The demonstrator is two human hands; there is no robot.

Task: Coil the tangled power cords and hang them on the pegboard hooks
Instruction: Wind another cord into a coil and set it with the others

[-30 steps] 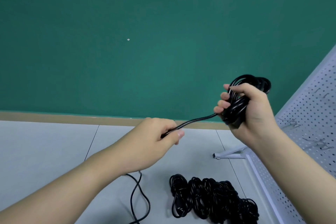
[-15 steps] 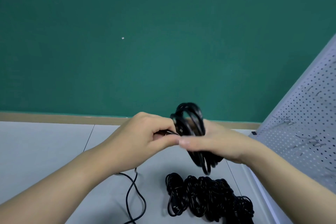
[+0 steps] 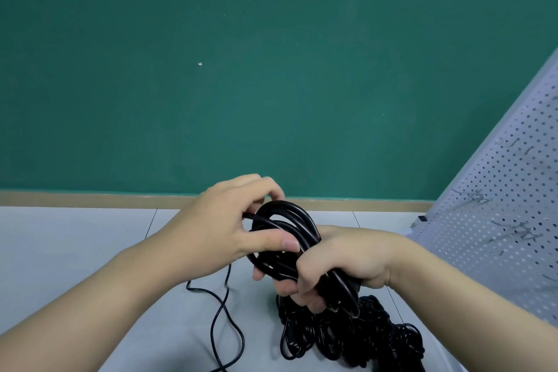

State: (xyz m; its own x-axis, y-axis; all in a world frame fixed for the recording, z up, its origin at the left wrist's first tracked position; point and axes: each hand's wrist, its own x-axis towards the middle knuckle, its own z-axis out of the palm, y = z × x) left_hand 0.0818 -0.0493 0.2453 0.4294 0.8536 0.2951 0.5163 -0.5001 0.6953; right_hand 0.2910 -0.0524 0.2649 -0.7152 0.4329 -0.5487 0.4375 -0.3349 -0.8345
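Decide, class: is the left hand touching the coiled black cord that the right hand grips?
Touching. The head view shows the left hand with its thumb across the coiled black cord and fingers curled over the loops, while the right hand grips the bundle.

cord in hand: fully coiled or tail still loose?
Tail loose. The right hand grips the coil; a loose strand trails on the table.

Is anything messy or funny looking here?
A bit messy, nothing broken. A heap of black cords sits tangled on the table, and a loose cord tail snakes across it in wiggly loops. The right hand grips a half-wound coil while the left hand guides it. The pegboard hooks hold no cords.
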